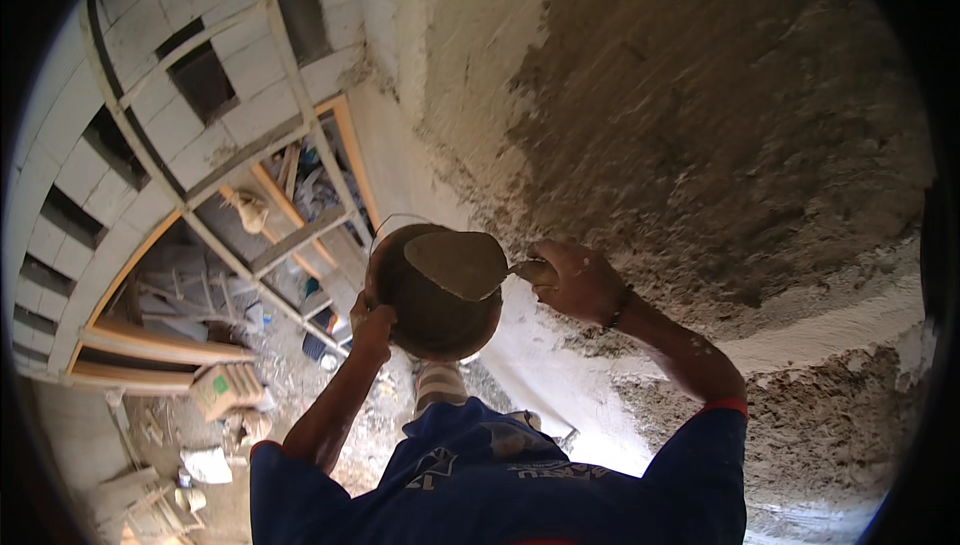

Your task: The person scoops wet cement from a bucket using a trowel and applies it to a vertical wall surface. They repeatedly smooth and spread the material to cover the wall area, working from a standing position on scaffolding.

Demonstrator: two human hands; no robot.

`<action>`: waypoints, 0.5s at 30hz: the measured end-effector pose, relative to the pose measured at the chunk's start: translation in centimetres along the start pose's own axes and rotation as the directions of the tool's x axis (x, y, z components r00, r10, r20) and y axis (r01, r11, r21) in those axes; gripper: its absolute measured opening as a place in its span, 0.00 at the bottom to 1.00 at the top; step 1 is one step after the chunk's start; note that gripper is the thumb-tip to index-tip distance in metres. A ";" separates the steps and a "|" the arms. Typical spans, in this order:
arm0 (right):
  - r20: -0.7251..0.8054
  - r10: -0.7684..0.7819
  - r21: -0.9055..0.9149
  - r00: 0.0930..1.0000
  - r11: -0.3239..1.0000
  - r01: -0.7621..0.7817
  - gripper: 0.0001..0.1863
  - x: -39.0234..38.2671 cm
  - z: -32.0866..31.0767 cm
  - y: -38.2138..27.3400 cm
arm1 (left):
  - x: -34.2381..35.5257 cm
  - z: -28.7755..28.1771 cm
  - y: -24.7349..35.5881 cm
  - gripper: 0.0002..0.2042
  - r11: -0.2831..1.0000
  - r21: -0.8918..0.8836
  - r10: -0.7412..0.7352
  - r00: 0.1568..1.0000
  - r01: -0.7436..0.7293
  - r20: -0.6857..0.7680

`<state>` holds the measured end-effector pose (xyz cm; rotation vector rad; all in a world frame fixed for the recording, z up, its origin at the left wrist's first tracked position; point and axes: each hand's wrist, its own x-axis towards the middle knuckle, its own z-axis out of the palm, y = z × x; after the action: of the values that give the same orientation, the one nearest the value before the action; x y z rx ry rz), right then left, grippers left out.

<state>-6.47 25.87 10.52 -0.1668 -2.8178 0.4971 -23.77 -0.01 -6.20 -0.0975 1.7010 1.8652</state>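
Trowel loaded over the pan, wet wall to the right
My left hand grips the mortar pan; my right hand clasps the trowel, blade pointing left, plastered wall nearer the right

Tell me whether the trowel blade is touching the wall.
Apart. The head view shows the trowel blade lying over the bowl, held by the right hand, with clear space before the plastered wall.

The dusty ground carries a cardboard box, planks and scattered debris.
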 end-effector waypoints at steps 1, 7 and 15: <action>0.004 0.007 -0.023 1.000 1.000 -0.007 0.17 0.9 -2.3 -0.4 | 0.6 0.4 0.4 0.19 0.999 -0.018 0.046 0.999 -0.046 0.001; 0.274 0.313 -0.167 0.909 0.947 -0.276 0.24 7.6 -16.4 -7.1 | 3.5 -0.8 2.2 0.15 0.999 0.003 0.053 0.999 -0.053 0.011; -0.061 0.069 -0.785 0.996 0.612 -0.090 0.21 15.1 -28.2 1.9 | 6.7 -0.4 3.1 0.16 0.998 0.056 -0.014 0.998 0.010 0.067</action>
<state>-12.64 39.07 39.04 -0.4636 -2.7907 -0.7879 -30.88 2.15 -6.48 -0.0218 1.7014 1.7905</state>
